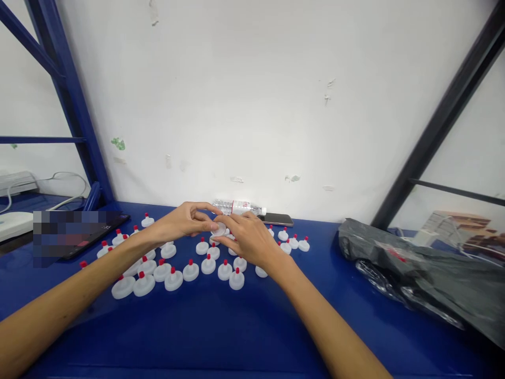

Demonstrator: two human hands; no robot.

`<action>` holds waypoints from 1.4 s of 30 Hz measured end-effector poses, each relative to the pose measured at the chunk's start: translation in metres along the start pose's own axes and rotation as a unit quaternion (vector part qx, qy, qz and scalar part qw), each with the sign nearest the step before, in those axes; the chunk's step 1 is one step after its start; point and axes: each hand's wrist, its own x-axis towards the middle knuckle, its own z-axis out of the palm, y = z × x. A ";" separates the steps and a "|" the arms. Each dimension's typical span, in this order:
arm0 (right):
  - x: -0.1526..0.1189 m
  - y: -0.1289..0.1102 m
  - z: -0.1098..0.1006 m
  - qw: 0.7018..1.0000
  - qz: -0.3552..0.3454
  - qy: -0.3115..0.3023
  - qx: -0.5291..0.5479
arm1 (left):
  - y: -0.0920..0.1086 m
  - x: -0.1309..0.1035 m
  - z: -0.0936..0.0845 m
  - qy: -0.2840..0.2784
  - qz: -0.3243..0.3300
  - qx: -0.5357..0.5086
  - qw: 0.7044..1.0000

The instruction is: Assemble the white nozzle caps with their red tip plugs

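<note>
Out over the middle of the blue table, my left hand pinches a round, whitish plastic cap between thumb and fingers. My right hand meets it from the other side, fingers closed on the same cap, and hides part of it. Beneath and around both hands stand several white, disc-shaped plastic caps, each with a red tip, such as the front cap. More of them spread to the left under my left forearm, and a few stand right of my right hand, like the far-right cap.
A clear water bottle lies along the wall beside a dark phone. At left a black tablet-like device lies near the blue frame post. A grey plastic bag covers the right side of the blue table.
</note>
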 end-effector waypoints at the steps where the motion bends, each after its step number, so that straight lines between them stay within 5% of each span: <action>1: 0.000 0.000 -0.001 1.000 0.003 0.004 0.000 | 0.001 -0.001 -0.002 -0.001 -0.003 0.007 1.000; 11: -0.002 0.003 -0.005 1.000 0.022 0.012 0.002 | -0.008 -0.012 -0.042 -0.129 -0.109 0.216 0.962; 15: -0.002 0.004 -0.004 1.000 0.021 0.006 0.005 | -0.010 -0.020 -0.048 -0.126 -0.166 0.275 0.939; 22: -0.003 0.005 -0.002 1.000 0.017 0.003 0.014 | -0.009 -0.029 -0.042 -0.111 -0.248 0.406 0.872; 29: -0.003 0.005 0.001 1.000 0.012 0.011 0.013 | 0.021 -0.026 -0.018 -0.167 -0.306 0.501 0.792; 34: -0.004 0.006 0.002 1.000 0.010 0.015 0.010 | 0.027 -0.027 -0.013 -0.180 -0.298 0.500 0.793; 42: -0.004 0.006 0.001 1.000 0.008 0.013 0.006 | 0.004 -0.024 -0.021 -0.203 -0.304 0.438 0.822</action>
